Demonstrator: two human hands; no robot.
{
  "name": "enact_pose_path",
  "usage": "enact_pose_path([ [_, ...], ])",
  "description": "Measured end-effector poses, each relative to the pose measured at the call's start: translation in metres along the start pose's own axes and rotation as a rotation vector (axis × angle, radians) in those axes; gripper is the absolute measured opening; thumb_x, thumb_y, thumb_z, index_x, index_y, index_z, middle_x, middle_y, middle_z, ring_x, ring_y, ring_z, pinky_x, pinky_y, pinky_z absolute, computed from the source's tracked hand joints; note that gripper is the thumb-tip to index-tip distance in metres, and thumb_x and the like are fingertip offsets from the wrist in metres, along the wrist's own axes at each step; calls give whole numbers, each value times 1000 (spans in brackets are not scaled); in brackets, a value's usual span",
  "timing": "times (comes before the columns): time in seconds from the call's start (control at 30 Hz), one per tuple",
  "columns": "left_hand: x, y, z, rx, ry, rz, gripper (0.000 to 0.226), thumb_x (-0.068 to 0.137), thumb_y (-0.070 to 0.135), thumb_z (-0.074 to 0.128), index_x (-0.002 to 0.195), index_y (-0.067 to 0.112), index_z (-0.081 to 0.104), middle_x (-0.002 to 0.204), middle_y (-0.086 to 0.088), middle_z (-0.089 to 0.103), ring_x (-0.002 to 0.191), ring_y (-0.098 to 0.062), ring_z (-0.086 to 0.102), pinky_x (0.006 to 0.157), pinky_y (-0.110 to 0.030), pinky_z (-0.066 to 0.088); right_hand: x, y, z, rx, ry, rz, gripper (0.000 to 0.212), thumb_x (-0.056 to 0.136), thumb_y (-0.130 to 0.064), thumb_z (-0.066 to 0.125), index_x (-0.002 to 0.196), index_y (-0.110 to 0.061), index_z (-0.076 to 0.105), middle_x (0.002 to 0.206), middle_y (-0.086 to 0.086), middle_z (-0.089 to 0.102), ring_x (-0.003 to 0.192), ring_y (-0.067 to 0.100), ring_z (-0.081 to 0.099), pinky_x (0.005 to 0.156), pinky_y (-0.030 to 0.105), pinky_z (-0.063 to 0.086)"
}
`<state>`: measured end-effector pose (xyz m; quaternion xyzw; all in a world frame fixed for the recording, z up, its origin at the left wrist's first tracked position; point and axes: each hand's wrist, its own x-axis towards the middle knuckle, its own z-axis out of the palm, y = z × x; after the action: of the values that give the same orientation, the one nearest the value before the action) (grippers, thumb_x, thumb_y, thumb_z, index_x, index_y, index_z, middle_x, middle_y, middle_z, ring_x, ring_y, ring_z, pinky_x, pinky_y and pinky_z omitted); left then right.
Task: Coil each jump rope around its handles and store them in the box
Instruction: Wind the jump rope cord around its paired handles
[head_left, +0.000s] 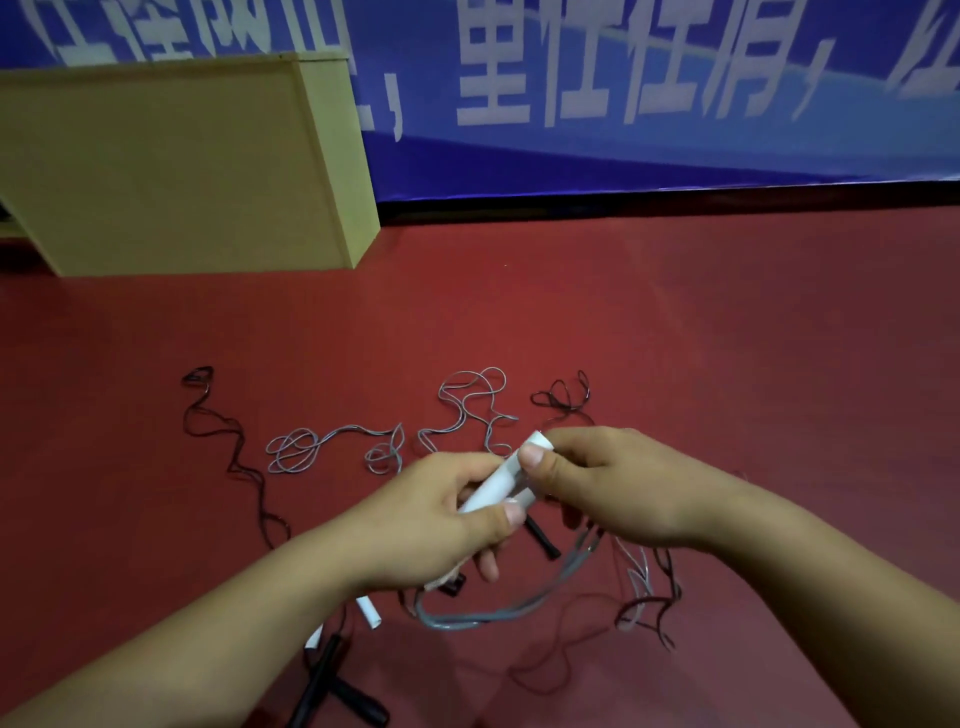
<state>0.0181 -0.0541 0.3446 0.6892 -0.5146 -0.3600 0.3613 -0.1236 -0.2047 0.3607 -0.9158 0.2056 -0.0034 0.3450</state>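
Red floor, blue banner

— What is hidden? 
— The hands cover the near ends of the white plastic handles. The pale yellow box runs off the left edge.
— And the blue banner's white lettering? 
— Blurred, cropped on top.

One head-worn camera looks forward and down, close over both hands, at the red floor.
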Motion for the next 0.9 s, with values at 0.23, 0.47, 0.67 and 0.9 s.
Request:
enact_pose_path([
  [0.23,7,-4,-6,-347,22,-106,34,86,30,68,115,12,64,79,-5,64,69,-24,64,70,-36,48,17,2,1,428,84,-91,20,98,-38,53,91,-25,67,76,-6,64,70,13,52,67,36,42],
  [0.47,6,-11,-16,-366,61,-211,27,82,42,74,93,18,72,83,-8,73,76,-15,59,73,-29,41,29,0,8,514,190,-92,17,98,-30,55,93,-20,69,66,-10,63,63,10,49,60,30,38],
  [0.67,4,-15,-9,-620,14,-243,25,94,27,64,111,9,59,86,-7,70,74,-21,69,61,-33,56,38,1,4,682,244,20,19,92,-34,64,92,-15,70,60,-1,65,55,15,45,51,27,31],
  [0.9,-1,-20,-19,-242,123,-182,6,101,19,53,98,16,58,75,-10,68,51,-26,64,47,-29,51,41,18,-14,775,193,124,14,87,-23,69,80,-11,69,63,8,50,45,13,32,41,24,24],
])
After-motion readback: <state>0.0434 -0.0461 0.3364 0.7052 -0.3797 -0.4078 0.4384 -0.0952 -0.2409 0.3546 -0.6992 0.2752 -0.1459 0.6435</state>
